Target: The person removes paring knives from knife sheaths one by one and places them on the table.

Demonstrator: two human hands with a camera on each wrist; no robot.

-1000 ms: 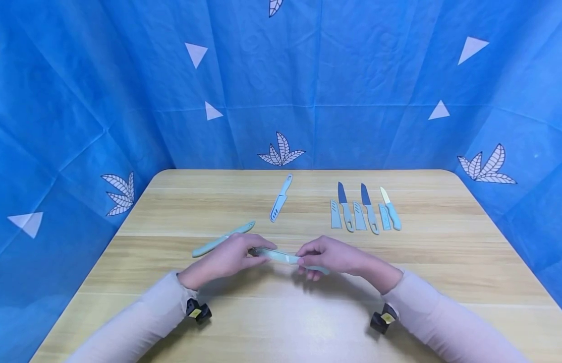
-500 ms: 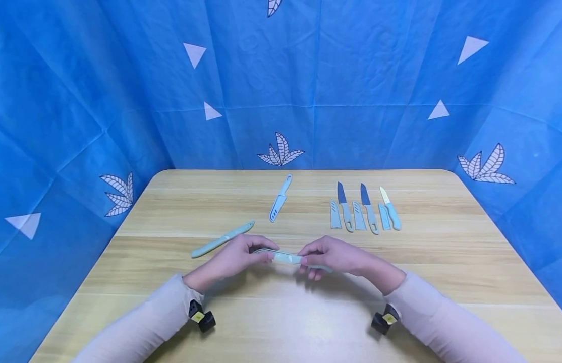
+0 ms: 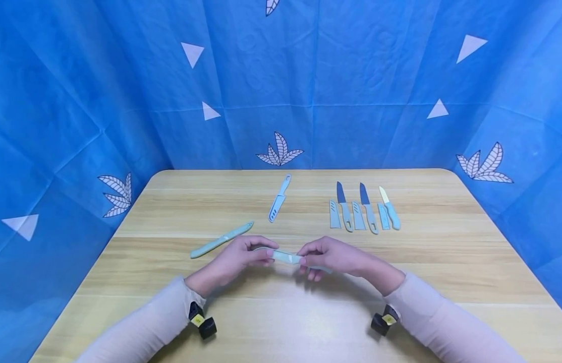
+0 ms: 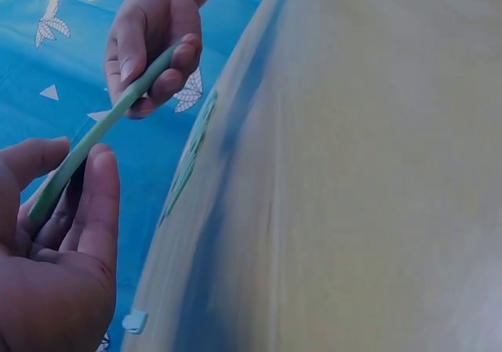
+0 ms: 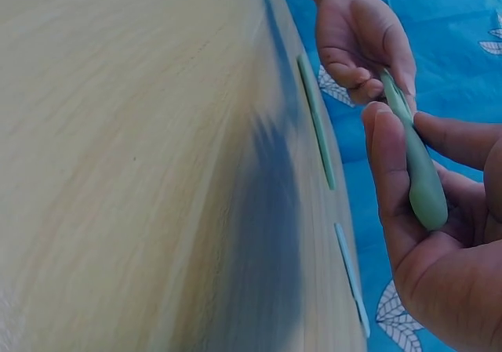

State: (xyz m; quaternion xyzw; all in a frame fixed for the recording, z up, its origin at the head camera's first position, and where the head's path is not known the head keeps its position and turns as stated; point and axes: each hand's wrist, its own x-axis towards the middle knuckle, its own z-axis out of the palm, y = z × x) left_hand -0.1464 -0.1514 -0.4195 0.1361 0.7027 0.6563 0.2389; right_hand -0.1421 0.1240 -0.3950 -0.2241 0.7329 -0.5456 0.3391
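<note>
Between the hands, above the near middle of the table, is a pale green knife (image 3: 286, 257), its blade end apparently in a matching sheath. My left hand (image 3: 237, 258) pinches the blade end between thumb and fingers, hiding the tip. The fingers of my right hand (image 3: 334, 257) curl round the handle, whose rounded butt shows in the right wrist view on the knife (image 5: 427, 195). A dark patch beside the left fingers in the left wrist view is unclear. Another long pale green knife (image 3: 222, 240) lies slanted on the table, beyond the left forearm.
Farther back on the wooden table (image 3: 444, 252) lies a light blue sheathed knife (image 3: 277, 205). At the right are two dark-bladed knives (image 3: 344, 214) and a small pale-bladed knife (image 3: 392, 217), with flat sheaths (image 3: 334, 215) beside them. A blue curtain (image 3: 308, 75) surrounds the table.
My left hand has shifted slightly right along the held knife, and its fingers now cover the dark end that showed earlier. My right hand stays almost where it was.
</note>
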